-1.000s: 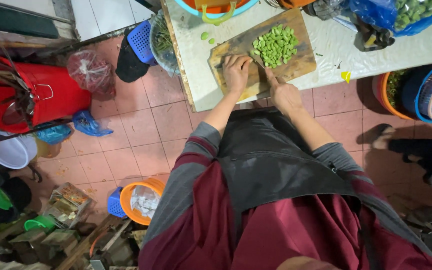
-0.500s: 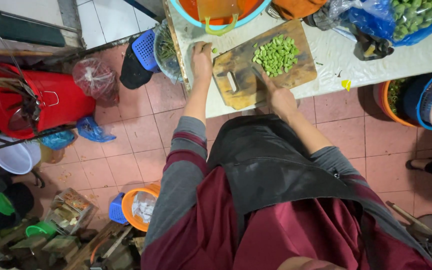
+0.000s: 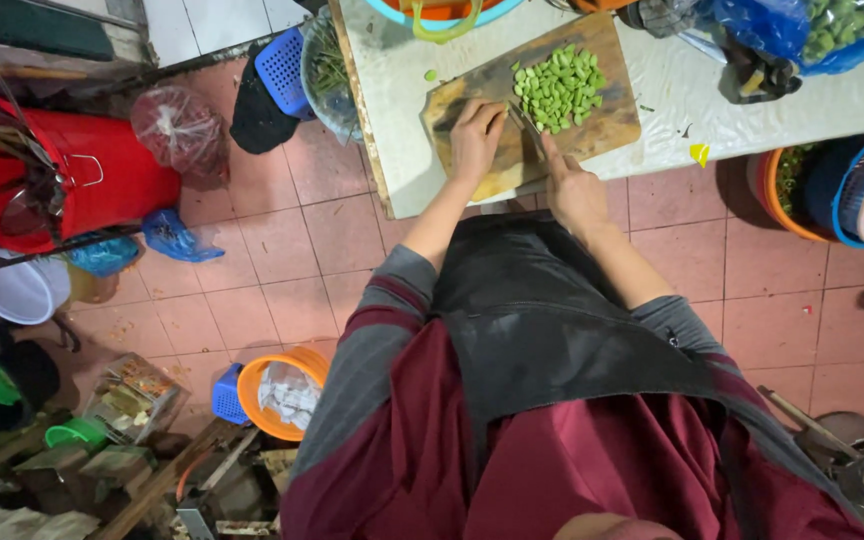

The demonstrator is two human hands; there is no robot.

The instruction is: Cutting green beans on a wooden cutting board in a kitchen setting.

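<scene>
the left hand (image 3: 476, 135) is lying palm-down on the wooden cutting board (image 3: 607, 125), fingers curled over something too hidden to make out. the right hand (image 3: 574, 190) is gripping a knife (image 3: 529, 130), its blade reaching just beside the left fingertips. a pile of chopped green pieces (image 3: 557, 88) is sitting on the far part of the board, close to the blade. the board is lying on the white counter (image 3: 667, 95). a blue bag of green vegetables (image 3: 832, 30) is resting well to the right.
</scene>
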